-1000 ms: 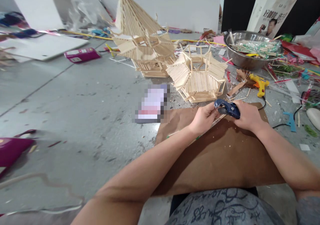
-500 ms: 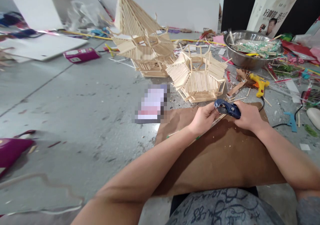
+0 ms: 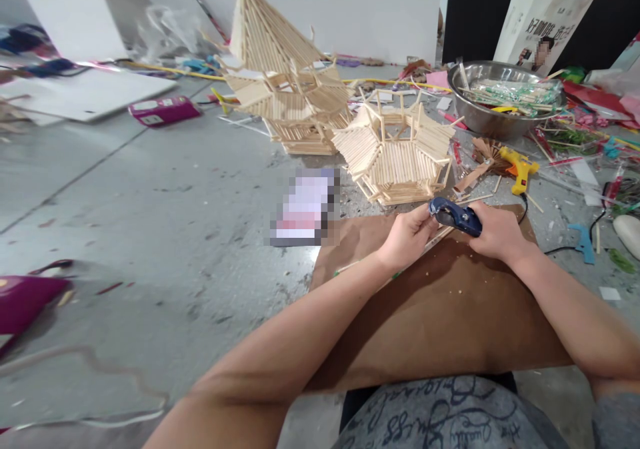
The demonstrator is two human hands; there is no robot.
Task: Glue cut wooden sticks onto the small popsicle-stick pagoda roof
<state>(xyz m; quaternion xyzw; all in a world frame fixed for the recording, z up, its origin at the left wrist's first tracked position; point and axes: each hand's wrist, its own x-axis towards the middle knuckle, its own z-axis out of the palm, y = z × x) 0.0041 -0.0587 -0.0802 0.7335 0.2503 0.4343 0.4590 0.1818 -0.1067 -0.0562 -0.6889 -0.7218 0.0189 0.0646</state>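
Steel forms the bowl (image 3: 493, 121) at far right, holding pale sticks (image 3: 517, 108) and clear-green wrappers (image 3: 533, 91). Over the brown board (image 3: 450, 329), the right hand (image 3: 500, 230) grips a dark-blue hand tool (image 3: 461, 218); the left hand (image 3: 407, 237) pinches beside its tip, contents hidden.

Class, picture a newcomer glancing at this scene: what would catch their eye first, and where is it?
Probably the tall stick tower with its pointed roof, standing at the back left of centre, and the smaller stick model in front of it to the right. Next might come the dark blue tool in the right hand, above the brown sheet near the person.
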